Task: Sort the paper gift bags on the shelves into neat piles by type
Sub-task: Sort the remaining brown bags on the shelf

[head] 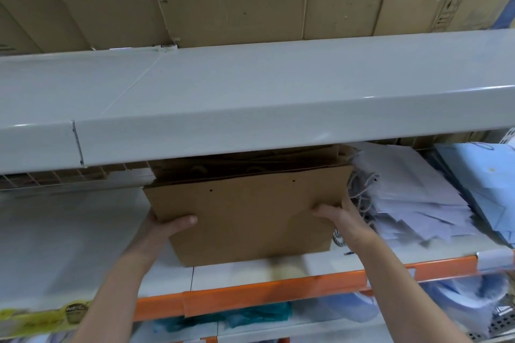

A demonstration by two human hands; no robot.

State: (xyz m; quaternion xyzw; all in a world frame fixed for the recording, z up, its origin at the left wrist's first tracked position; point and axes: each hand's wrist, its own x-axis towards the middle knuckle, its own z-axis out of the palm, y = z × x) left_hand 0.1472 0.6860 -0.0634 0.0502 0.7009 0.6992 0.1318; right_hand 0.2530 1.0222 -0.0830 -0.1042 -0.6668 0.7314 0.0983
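Head view looks up into a shelving bay where both hands hold a flat brown kraft bag (248, 211) on the middle shelf (69, 234), partly tucked under the grey metal shelf above (250, 97). The left hand (167, 227) pinches the bag's near-left corner, thumb flat on top and the other fingers hidden beneath; the right hand (341, 216) pinches the right edge the same way, thumb lying across the top face. Behind it sits a stack of brown bags (250, 160), and I judge the held one is being squared onto that pile. The risk lies to the right: a loose heap of pale lilac bags (412, 198) with twisted cord handles (362, 186) lies just beside the right hand, so a cord could snag a finger and drag the slippery sheets off the orange shelf edge (278, 292). The kraft paper looks matte, stiff and crisply creased, with two small punched holes near its far edge; pushed crooked, it could buckle against the stack. Light blue bags (473, 189) lie farther right, smooth and faintly glossy.
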